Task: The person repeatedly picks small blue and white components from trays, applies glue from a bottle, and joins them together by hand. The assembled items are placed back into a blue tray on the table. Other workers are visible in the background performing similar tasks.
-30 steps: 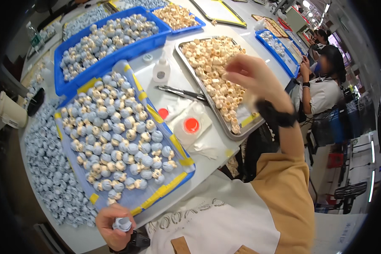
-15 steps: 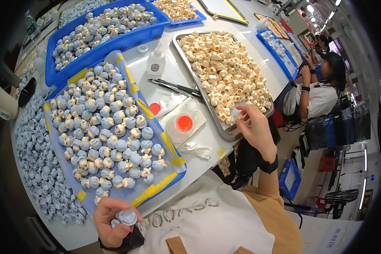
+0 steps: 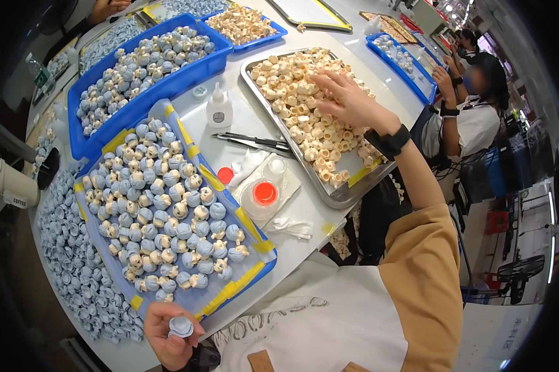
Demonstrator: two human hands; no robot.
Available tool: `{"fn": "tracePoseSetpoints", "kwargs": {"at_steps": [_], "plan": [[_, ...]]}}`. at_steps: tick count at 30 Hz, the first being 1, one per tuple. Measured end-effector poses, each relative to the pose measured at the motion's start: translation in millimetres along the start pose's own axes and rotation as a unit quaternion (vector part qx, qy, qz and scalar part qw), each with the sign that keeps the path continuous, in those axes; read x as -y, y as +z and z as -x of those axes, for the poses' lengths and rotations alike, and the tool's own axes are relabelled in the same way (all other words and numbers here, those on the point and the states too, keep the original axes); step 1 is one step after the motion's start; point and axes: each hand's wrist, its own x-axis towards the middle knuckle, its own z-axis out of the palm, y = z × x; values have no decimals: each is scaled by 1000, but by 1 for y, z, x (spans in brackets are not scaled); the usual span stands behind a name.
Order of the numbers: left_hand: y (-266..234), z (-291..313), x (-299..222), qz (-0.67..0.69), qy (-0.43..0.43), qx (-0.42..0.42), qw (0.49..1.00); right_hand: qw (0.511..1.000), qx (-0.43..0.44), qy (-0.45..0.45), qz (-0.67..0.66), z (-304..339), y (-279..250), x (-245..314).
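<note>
My left hand [image 3: 163,328], low at the near left, holds a small hollow light-blue cap piece [image 3: 181,327] with its opening facing up. The fingers are closed round it. My right hand [image 3: 351,102] reaches over a metal tray [image 3: 343,199] heaped with hollow cream-coloured pieces [image 3: 295,93]. Its fingers are stretched out and spread at the heap; I see nothing held in them. Left of the metal tray is a lined blue tray [image 3: 259,271] edged with yellow tape. Cream figure heads with blue caps [image 3: 199,212] lie on it in loose rows.
Loose blue caps [image 3: 84,273] pile up at the left. Between the trays are a white squeeze bottle [image 3: 219,108], black tweezers [image 3: 254,139] and a red-topped round container [image 3: 265,193]. A deep blue bin [image 3: 149,84] stands behind. A co-worker [image 3: 472,118] sits at the right.
My right hand has moved from the metal tray's near end to farther over the heap, its fingers spreading. Bare tray bottom now shows at the near right. My left hand still holds its blue cap.
</note>
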Motion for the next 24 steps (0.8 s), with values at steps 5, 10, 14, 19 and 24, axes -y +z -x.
{"fn": "tracePoseSetpoints", "kwargs": {"at_steps": [5, 10, 14, 19, 24], "plan": [[1, -5, 4, -24, 8, -7, 1000, 997, -34, -25, 66, 55, 8, 3], [5, -5, 5, -34, 9, -34, 999, 996, -65, -24, 59, 75, 20, 18], [6, -6, 4, -28, 12, -33, 999, 997, -53, -20, 58, 56, -2, 15], [0, 0, 2, -22, 29, -17, 999, 982, -61, -120, 133, -12, -12, 30], [-4, 12, -2, -46, 52, -36, 997, 993, -17, -74, 91, 7, 12, 38]]}}
